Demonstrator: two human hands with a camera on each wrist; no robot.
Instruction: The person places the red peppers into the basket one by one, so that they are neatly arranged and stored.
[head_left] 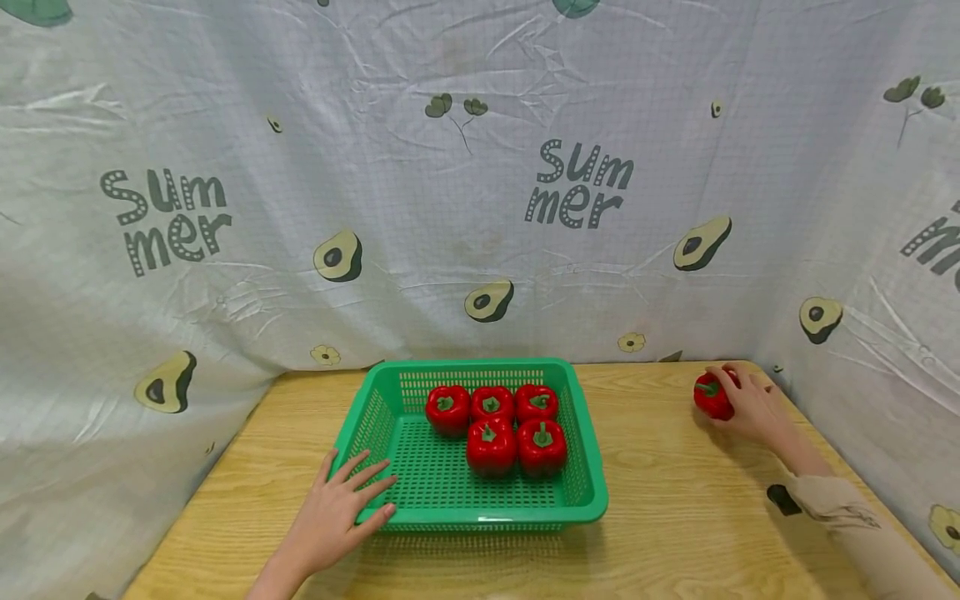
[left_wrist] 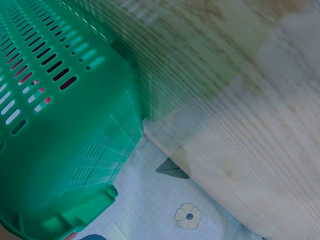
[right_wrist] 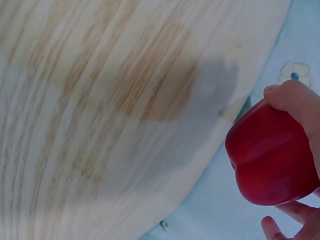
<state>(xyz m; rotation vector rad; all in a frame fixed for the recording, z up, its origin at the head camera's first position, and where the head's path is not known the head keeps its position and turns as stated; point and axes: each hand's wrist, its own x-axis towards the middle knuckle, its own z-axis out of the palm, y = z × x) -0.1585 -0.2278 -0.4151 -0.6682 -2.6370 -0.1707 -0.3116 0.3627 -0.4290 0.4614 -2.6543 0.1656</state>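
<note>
My right hand (head_left: 750, 406) grips a red bell pepper (head_left: 712, 397) near the far right corner of the table. In the right wrist view the thumb and fingers wrap round this pepper (right_wrist: 272, 157), and a shadow lies on the wood beside it. My left hand (head_left: 335, 510) rests with spread fingers on the front left corner of a green plastic basket (head_left: 592, 467). Several red bell peppers (head_left: 491, 447) stand stem up in the basket's middle and right part. From the left wrist, the basket's slotted outer wall (left_wrist: 65, 115) fills the left side.
The wooden table (head_left: 652, 500) carries the basket at its middle. A white cloth (head_left: 405, 200) printed with avocados and lettering hangs behind and along both sides. A small dark patch (head_left: 783, 499) lies by the right sleeve (head_left: 840, 508).
</note>
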